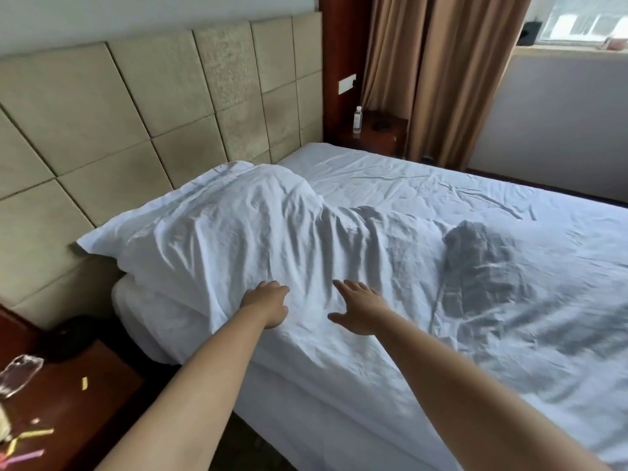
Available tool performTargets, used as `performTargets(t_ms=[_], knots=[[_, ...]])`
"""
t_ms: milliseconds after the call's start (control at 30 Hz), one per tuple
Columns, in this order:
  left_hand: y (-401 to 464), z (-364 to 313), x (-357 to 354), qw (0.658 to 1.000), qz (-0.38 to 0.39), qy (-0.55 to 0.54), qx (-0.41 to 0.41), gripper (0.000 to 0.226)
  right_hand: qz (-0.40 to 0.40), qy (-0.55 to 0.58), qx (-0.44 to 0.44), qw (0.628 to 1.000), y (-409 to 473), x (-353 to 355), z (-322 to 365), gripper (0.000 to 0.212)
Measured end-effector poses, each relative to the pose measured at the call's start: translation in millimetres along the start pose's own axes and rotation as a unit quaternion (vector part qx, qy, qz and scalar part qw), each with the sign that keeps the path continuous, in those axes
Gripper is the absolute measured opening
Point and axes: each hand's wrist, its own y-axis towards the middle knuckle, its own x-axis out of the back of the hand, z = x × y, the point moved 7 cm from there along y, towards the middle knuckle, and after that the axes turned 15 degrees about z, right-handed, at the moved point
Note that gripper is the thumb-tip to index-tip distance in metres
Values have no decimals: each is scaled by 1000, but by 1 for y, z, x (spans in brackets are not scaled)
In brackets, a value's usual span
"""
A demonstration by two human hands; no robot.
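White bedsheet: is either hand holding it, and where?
Right hand lies open on the crumpled white bedsheet, holding nothing; left hand curls into it below the white pillow, grip unclear.

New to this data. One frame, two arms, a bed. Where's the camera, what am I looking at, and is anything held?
There is no machine here, just a person's two bare arms. One wide-angle camera on their head looks forward and down. The left hand rests with bent fingers on the white sheet, which is draped over the pillows. I cannot tell whether it grips the cloth. The right hand is open with fingers spread, at the sheet. A wooden nightstand at lower left bears coloured paper scraps.
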Motion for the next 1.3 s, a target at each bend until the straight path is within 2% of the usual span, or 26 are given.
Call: performTargets(t_ms=[267, 567, 700, 867, 1067, 1200, 1300], knots=[[59, 98, 54, 997, 4, -37, 64, 58, 47, 44, 9, 998, 126, 34, 39, 79], [106, 224, 99, 990, 13, -80, 115, 51, 47, 7, 62, 997, 237, 82, 126, 75], [148, 290, 117, 988, 7, -97, 118, 49, 46, -3, 69, 997, 293, 86, 171, 73], [211, 368, 141, 989, 2, -109, 102, 51, 85, 11, 45, 995, 360, 84, 219, 69], [272, 439, 160, 986, -26, -136, 88, 53, 93, 143, -5, 985, 446, 95, 266, 63], [307, 470, 162, 979, -20, -185, 78, 77, 128, 210, -86, 966, 486, 79, 272, 51], [334, 478, 153, 963, 18, -260, 61, 100, 155, 219, -125, 955, 506, 66, 269, 55]])
